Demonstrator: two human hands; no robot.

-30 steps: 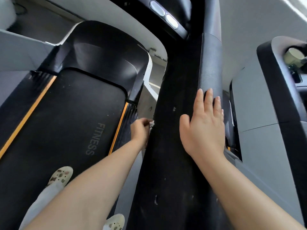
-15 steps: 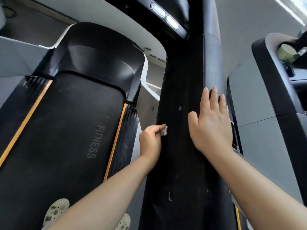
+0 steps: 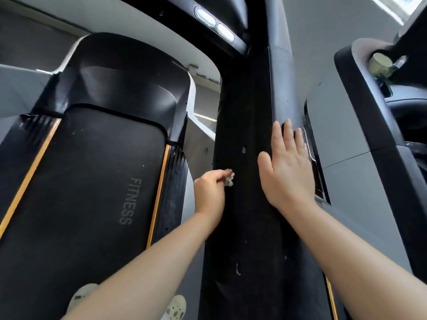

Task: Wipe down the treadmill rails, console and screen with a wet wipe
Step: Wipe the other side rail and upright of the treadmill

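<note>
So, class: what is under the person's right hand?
The right hand lies flat on the black rail. The patch beneath the palm is covered, so any dirt there cannot be seen.

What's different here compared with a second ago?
The left hand, pinching the balled wet wipe, has slid from the rail's left edge onto its top face. The right hand stays flat on the rail, fingers straight. Nothing was released.

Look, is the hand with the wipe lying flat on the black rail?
No, the left hand pinches a small crumpled wipe against the rail; the right hand is the flat one.
</note>
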